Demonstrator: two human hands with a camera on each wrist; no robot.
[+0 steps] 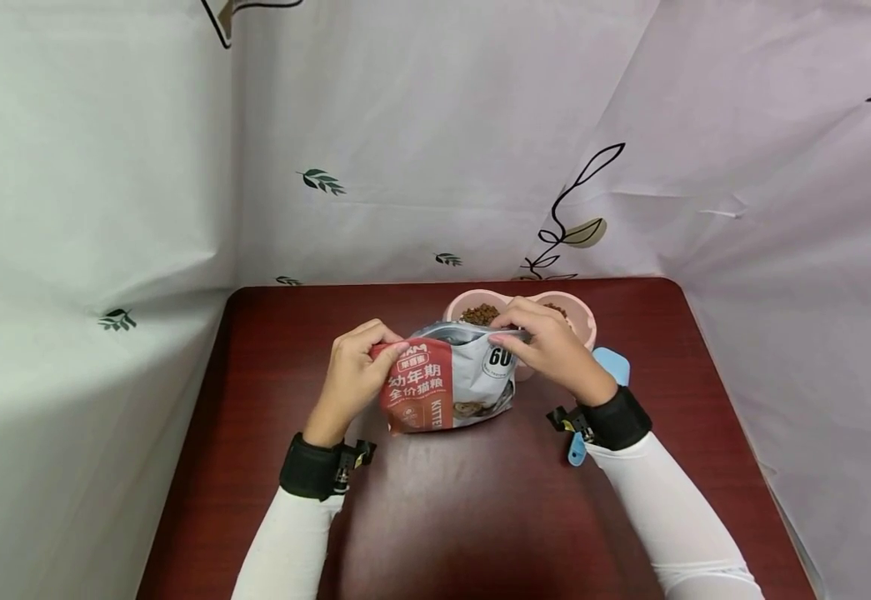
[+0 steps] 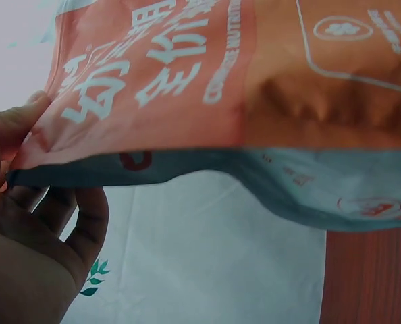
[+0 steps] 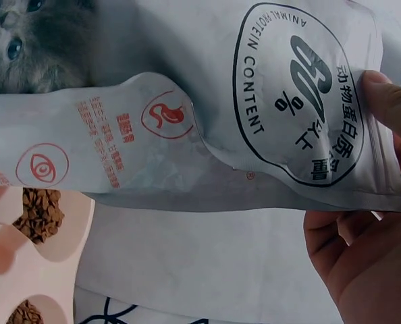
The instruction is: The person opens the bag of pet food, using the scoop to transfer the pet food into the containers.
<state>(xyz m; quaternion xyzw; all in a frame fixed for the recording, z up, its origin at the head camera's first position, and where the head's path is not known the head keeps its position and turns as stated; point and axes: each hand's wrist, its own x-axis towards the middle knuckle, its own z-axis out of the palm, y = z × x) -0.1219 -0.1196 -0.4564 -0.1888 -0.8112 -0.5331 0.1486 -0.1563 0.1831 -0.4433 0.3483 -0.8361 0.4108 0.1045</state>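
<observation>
A red and silver cat food bag [image 1: 435,385] is held up over the table, its top edge parted toward the back. My left hand [image 1: 354,367] pinches the bag's upper left corner between thumb and fingers. At the upper right corner my right hand [image 1: 543,343] pinches the silver side. In the right wrist view the thumb lies on the printed front of the bag [image 3: 254,88] and the fingers are behind it. The left wrist view shows the bag [image 2: 187,74] gripped at its corner. What is inside the bag is hidden.
Behind the bag stands a pink double bowl [image 1: 583,321] with brown kibble [image 1: 480,315] in both hollows. A light blue scoop-like tool [image 1: 613,363] lies under the right wrist, partly covered. The dark red table [image 1: 435,533] meets patterned cloth walls [image 1: 420,125] at the back and sides.
</observation>
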